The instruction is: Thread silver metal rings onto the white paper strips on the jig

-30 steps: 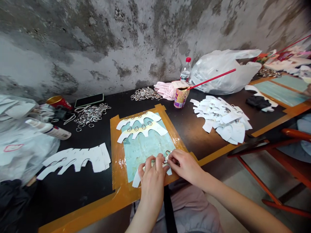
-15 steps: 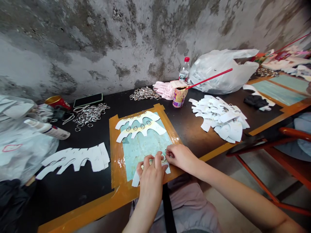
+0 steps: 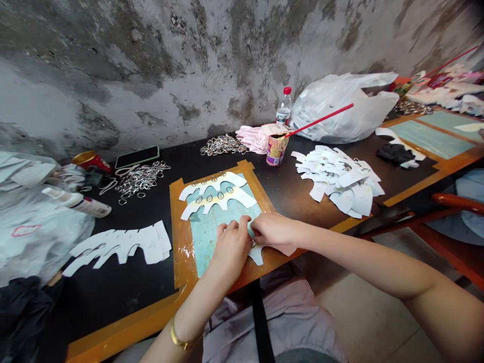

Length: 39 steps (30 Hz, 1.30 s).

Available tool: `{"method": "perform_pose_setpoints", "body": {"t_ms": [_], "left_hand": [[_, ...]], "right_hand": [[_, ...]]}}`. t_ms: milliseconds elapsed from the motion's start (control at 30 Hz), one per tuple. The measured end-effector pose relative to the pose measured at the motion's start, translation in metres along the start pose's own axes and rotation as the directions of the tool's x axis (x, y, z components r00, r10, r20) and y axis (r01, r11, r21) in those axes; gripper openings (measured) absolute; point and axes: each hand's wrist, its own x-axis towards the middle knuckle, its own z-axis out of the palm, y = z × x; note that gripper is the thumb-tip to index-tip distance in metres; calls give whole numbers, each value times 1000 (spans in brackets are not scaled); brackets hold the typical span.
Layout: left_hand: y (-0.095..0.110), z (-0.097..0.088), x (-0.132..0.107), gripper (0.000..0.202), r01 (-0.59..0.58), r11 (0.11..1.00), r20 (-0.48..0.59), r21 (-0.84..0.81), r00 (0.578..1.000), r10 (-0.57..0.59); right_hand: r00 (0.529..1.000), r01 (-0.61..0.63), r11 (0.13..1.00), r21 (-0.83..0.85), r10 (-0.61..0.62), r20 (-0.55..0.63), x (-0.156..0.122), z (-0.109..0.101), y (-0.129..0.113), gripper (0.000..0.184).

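The left hand point(image 3: 232, 244) and the right hand point(image 3: 270, 229) meet with bent fingers over a white scalloped piece point(image 3: 256, 254), which lies under their fingertips and shows at their near side, continuing below the right hand; what the fingers pinch is hidden, so I cannot tell whether either hand is closed on something. Beyond them, on the blue-green mat point(image 3: 206, 234), lie two white strips point(image 3: 227, 202) with metal rings, and farther left, a heap of rings point(image 3: 140, 180).

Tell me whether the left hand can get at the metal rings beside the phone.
Probably yes: nothing upright stands between the left hand and the metal rings, just the low mat and table, though that hand is at a white strip.
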Motion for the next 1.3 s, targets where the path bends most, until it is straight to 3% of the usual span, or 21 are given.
{"method": "perform_pose_setpoints", "body": {"t_ms": [100, 200, 333, 467, 667, 833, 900, 1000, 1167, 1300], "left_hand": [[-3, 4, -1, 37, -93, 996, -25, 14, 995, 93], [-9, 13, -8, 41, -158, 987, -118, -23, 981, 154], [-14, 24, -21, 32, -275, 961, -229, 24, 934, 273], [-18, 27, -29, 25, -386, 914, -191, 127, 895, 404], [-20, 19, -28, 26, -407, 909, -131, 92, 900, 416], [-14, 17, -26, 17, -264, 964, -177, -14, 950, 257], [-13, 21, -27, 18, -203, 978, -218, -55, 958, 187], [-12, 29, -32, 21, -168, 982, -264, -81, 954, 141], [-7, 36, -42, 19, -124, 991, -342, -43, 934, 102], [-2, 36, -44, 17, -133, 991, -383, 3, 915, 124]], "right_hand": [[999, 33, 999, -25, -32, 24, 3, -3, 1, 24], [997, 53, 998, -37, -51, 58, 6, -6, 0, 25], [994, 38, 998, -55, -32, 105, 7, -7, -3, 21], [993, 23, 998, -67, -15, 121, 4, -9, -8, 17], [997, 38, 998, -43, -35, 71, 0, -5, -3, 24], [989, 122, 992, 12, -121, -90, -6, 11, 11, 18], [961, 201, 979, 21, -193, -200, -10, 19, 14, 14], [876, 376, 926, -27, -364, -316, -13, 30, 16, 15], [746, 573, 795, -200, -607, -274, -10, 37, 25, 23], [745, 585, 774, -243, -631, -216, -11, 34, 29, 22]]}}
